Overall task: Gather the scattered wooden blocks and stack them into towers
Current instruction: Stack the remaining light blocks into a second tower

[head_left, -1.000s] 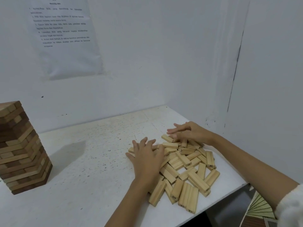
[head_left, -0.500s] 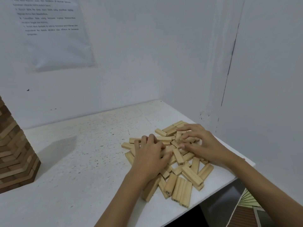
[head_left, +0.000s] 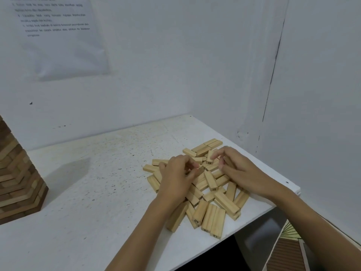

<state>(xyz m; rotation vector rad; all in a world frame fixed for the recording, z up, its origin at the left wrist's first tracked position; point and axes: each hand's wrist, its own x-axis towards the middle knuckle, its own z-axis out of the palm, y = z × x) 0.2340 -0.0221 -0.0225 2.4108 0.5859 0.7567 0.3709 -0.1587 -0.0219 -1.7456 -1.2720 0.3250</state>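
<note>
A loose heap of several light wooden blocks (head_left: 218, 200) lies on the white table (head_left: 93, 173) near its right corner. My left hand (head_left: 176, 174) rests on the heap's left side with fingers curled, pinching a block (head_left: 200, 170) at its fingertips. My right hand (head_left: 237, 167) sits on the heap's right side; its index finger and thumb pinch a short numbered block (head_left: 210, 158) that stands tilted up. Blocks under both palms are hidden.
A tall finished tower of darker and lighter blocks (head_left: 17, 180) stands at the table's left edge. Walls close in behind and to the right. The table's front-right edge (head_left: 254, 216) runs just past the heap. A printed sheet (head_left: 58, 36) hangs on the back wall.
Both hands went from lying flat on the heap to curling their fingers round single blocks. The right hand drew in from the far side towards the heap's middle. The camera shifted right.
</note>
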